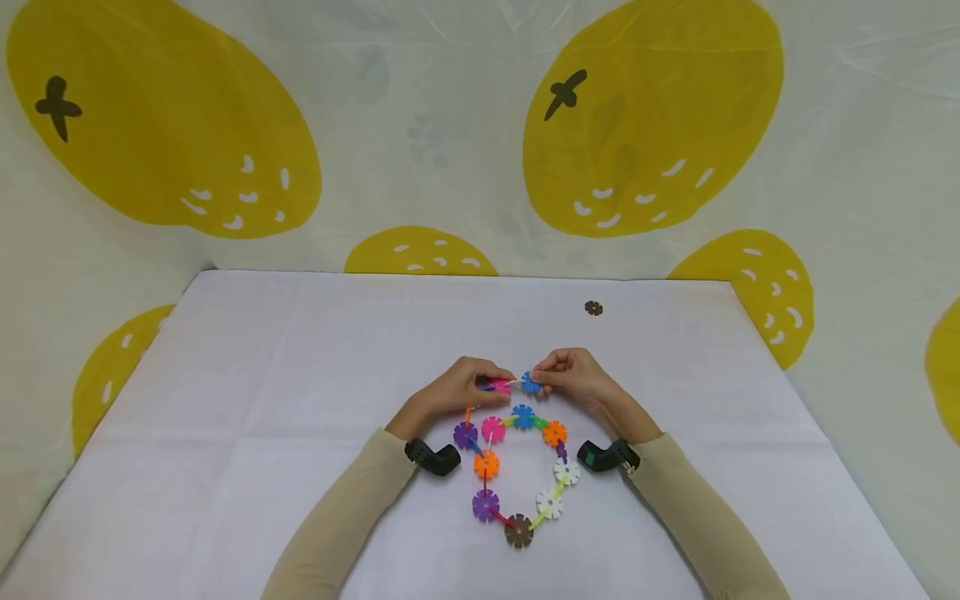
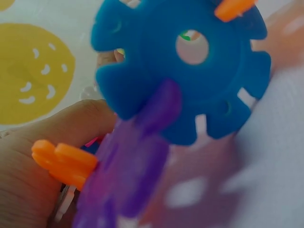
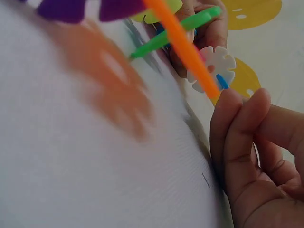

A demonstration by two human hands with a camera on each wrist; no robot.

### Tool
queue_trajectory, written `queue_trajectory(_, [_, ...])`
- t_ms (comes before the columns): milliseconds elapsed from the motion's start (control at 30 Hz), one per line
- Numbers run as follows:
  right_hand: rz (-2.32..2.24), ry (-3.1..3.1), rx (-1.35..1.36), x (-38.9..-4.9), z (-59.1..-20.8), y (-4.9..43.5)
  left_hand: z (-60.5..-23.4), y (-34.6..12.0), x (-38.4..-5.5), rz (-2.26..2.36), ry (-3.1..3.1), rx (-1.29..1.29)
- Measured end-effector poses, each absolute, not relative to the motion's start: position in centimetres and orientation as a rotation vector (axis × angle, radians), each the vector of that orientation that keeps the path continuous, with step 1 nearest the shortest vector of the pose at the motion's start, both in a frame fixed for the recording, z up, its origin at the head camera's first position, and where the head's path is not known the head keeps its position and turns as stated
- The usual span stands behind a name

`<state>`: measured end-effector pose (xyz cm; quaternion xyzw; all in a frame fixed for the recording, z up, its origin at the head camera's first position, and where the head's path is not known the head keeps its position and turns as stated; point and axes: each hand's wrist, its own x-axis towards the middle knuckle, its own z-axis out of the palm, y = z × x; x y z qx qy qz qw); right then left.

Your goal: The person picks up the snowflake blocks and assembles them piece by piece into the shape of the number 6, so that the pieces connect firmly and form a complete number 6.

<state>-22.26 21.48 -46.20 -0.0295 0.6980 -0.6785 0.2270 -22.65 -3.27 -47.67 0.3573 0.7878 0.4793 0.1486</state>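
In the head view my left hand pinches a pink snowflake disc between thumb and fingers. My right hand grips a blue snowflake disc by its edge; a white disc, seen edge-on, links it to the pink one. Just below both hands lies a ring of interlocked discs, with a blue one at its top and a brown one at its bottom. Outside the ring, a purple disc joins its left side, and an orange piece rises from that towards my left hand.
A loose brown disc lies beyond my hands, close to the table's back edge. The white tabletop meets a cloth backdrop with yellow fruit prints. Each wrist carries a black camera band.
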Motion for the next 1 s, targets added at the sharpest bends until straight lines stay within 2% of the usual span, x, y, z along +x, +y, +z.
queue_trajectory(400, [-1.809, 2.024, -0.221, -22.3, -46.6, 21.5, -47.8, -3.3, -22.7, 1.354, 2.254, 1.036])
queue_trajectory(733, [-1.727, 2.112, -0.232, -22.1, -46.5, 21.0, -48.0, -3.6, -22.6, 1.326, 2.304, 1.02])
queue_trajectory(1000, [-1.75, 2.111, -0.237, -22.5, -46.3, 22.8, -48.2, -3.0, -22.7, 1.307, 2.283, 0.99])
